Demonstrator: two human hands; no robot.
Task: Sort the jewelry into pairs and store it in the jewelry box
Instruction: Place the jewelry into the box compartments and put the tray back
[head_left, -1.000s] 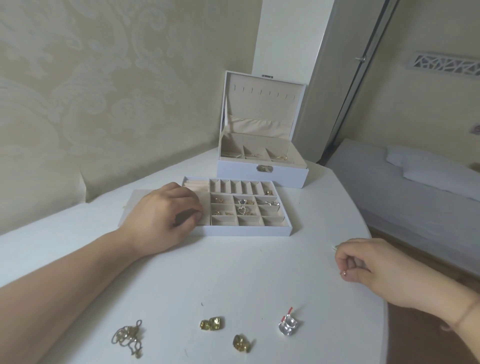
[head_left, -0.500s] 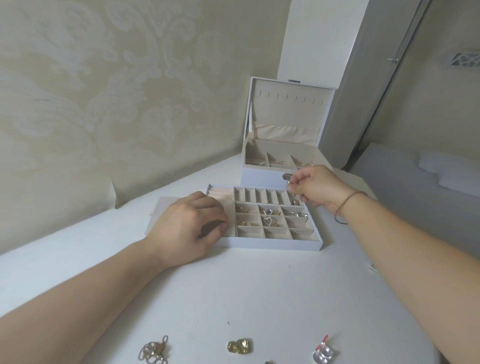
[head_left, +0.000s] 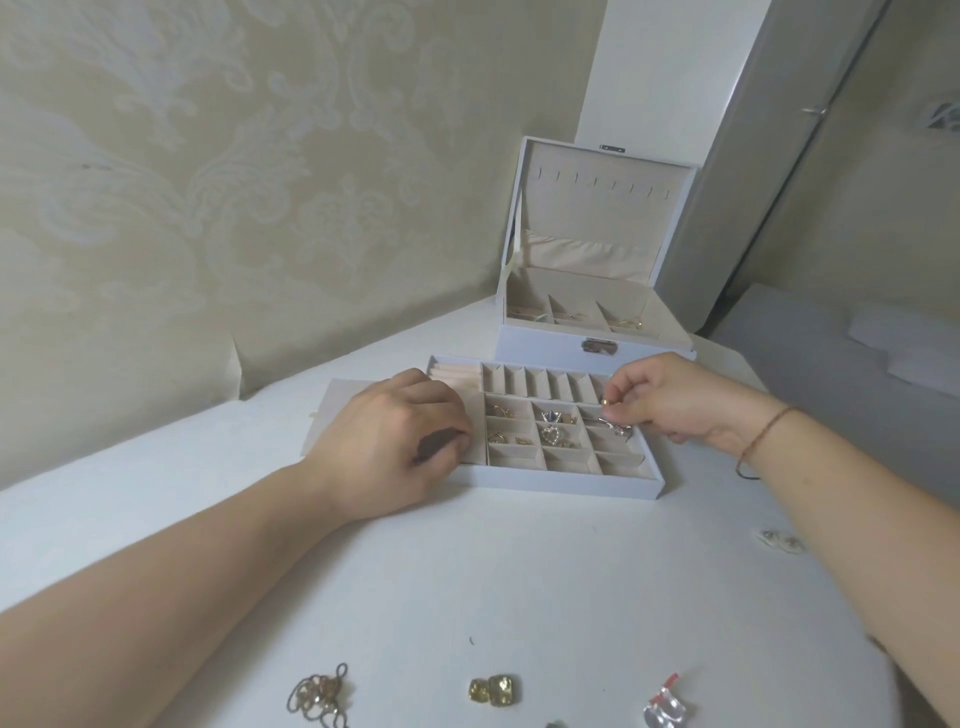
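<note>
A white jewelry tray (head_left: 571, 480) with beige compartments lies on the white table, holding several gold and silver pieces. Behind it stands the open white jewelry box (head_left: 540, 345), with small items in its bottom sections. My left hand (head_left: 387, 431) rests on the tray's left end, fingers curled over its edge. My right hand (head_left: 660, 397) hovers over the tray's right side and pinches a small gold earring (head_left: 605, 402) between thumb and fingers. Near the table's front edge lie a gold tangled piece (head_left: 317, 696), two square gold earrings (head_left: 493, 690) and a clear earring pair (head_left: 665, 712).
A small clear item (head_left: 779, 539) lies on the table (head_left: 519, 582) beside my right forearm. A patterned wall runs along the left. A grey wardrobe (head_left: 753, 156) and a bed (head_left: 857, 353) are at the right, beyond the table's rounded edge.
My right hand came from the table's right edge to the tray with the small earring, then drew slightly nearer over the right compartments. My left hand stayed on the tray.
</note>
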